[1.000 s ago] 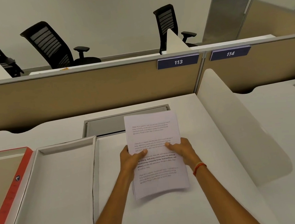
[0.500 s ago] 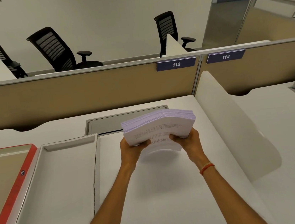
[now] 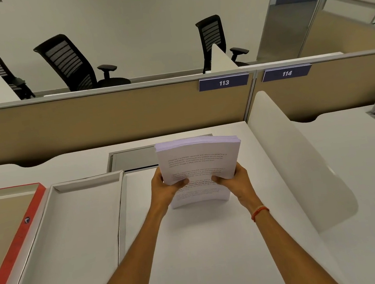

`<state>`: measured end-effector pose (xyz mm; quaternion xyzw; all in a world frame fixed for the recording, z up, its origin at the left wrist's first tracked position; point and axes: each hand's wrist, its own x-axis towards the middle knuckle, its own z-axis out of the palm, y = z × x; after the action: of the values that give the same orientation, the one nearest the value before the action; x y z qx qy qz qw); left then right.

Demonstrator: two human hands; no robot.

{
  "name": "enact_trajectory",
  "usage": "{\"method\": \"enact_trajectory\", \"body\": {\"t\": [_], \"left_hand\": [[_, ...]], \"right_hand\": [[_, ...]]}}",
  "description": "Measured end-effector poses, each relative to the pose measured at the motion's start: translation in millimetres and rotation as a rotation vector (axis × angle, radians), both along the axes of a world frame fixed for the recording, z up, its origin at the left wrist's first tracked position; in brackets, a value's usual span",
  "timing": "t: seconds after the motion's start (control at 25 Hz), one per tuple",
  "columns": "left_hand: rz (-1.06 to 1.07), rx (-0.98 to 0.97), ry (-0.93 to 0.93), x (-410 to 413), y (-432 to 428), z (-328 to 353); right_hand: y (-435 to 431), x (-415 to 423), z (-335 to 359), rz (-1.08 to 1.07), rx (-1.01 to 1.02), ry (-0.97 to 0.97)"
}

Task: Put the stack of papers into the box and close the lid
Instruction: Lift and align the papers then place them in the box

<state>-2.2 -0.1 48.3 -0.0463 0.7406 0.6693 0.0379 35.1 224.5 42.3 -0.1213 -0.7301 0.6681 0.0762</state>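
A thick stack of printed white papers [image 3: 198,161] stands nearly upright on its lower edge on the white desk, its printed face towards me. My left hand [image 3: 164,188] grips its left side and my right hand [image 3: 235,180] its right side, thumbs on the front. To the left lies the open white box [image 3: 59,242], shallow, with nothing inside. Its lid [image 3: 16,238], red-edged with a tan inside, lies open at the far left.
A grey cable hatch [image 3: 134,159] is set in the desk behind the papers. A curved white divider [image 3: 302,165] rises on the right. A tan partition [image 3: 108,118] with signs 113 and 114 closes the back; black office chairs stand beyond it.
The stack was lifted off the desk, tipped flat-edge towards me, and now stands upright again on its lower edge. Both hands kept their hold.
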Motion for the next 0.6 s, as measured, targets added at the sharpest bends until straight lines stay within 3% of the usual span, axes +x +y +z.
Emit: {"method": "enact_trajectory", "body": {"t": [0.28,0.6], "left_hand": [[-0.018,-0.002,-0.031,-6,-3,-4],[-0.072,0.024,-0.063,-7,-2,-13]], "right_hand": [[-1,-5,-11,0.021,0.004,-0.035],[-10,-11,-7,-0.035,-0.009,0.054]]}}
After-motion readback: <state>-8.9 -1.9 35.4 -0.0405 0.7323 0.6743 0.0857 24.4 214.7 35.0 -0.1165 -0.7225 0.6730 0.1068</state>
